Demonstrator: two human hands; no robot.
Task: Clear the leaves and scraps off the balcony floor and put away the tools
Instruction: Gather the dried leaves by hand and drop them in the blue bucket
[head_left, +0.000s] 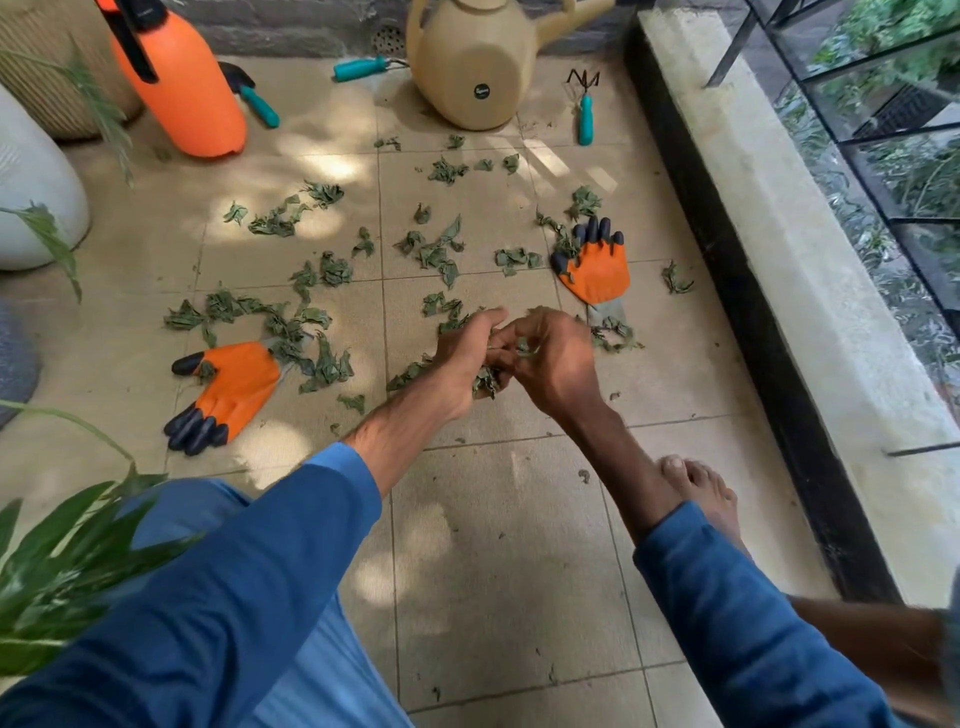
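Green leaf scraps (436, 254) lie scattered over the tan tiled floor (493, 545). My left hand (462, 358) and my right hand (550, 358) meet just above the floor at the centre. Both curl around a small bunch of leaves (485, 382) held between them. Two orange gardening gloves with black fingertips lie flat on the tiles, one at the left (228, 395) and one at the right (595, 265). Three teal-handled hand tools lie at the back: a trowel (257, 101), a second tool (363, 67) and a small rake (585, 111).
An orange sprayer bottle (182, 88) and a beige watering can (478, 67) stand at the back. White and woven pots (31, 182) sit at the left, with plant leaves (62, 561) at the lower left. My bare foot (701, 493) rests near the concrete ledge (779, 234) and railing.
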